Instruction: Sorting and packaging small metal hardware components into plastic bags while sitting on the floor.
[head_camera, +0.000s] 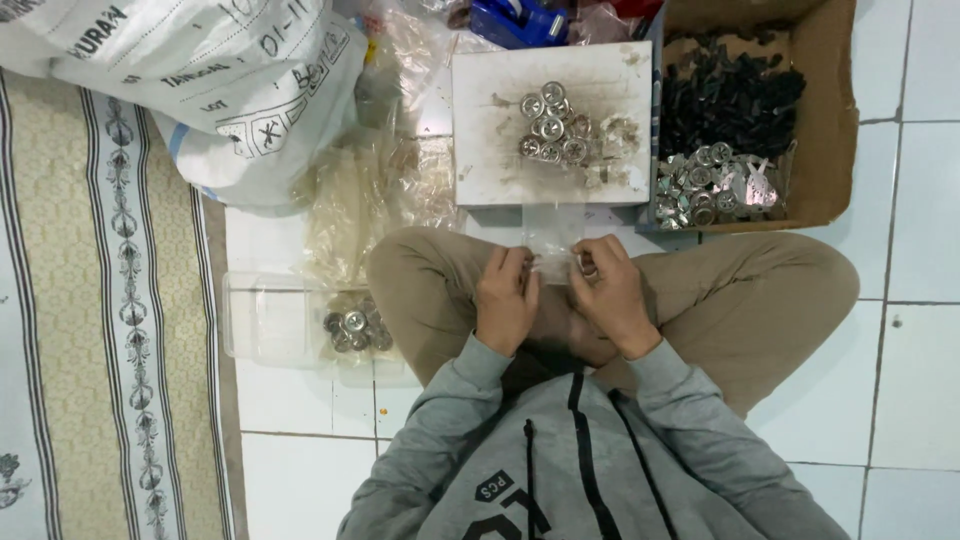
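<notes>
- I note the left hand (505, 298) and right hand (610, 292) at frame centre, both pinched shut on a small clear plastic bag (553, 240) held above the crossed legs.
- Just above, I see a white board (490, 165) bearing a cluster of round metal parts (553, 125).
- A cardboard box (835, 120) at upper right holds black and silver pieces.
- A clear tray (262, 315) sits at left of centre.

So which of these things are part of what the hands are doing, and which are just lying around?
In use:
left hand
right hand
small clear bag
metal rings on white board
boxed rings

Lying about:
white sack
patterned mat
blue tape dispenser
</notes>
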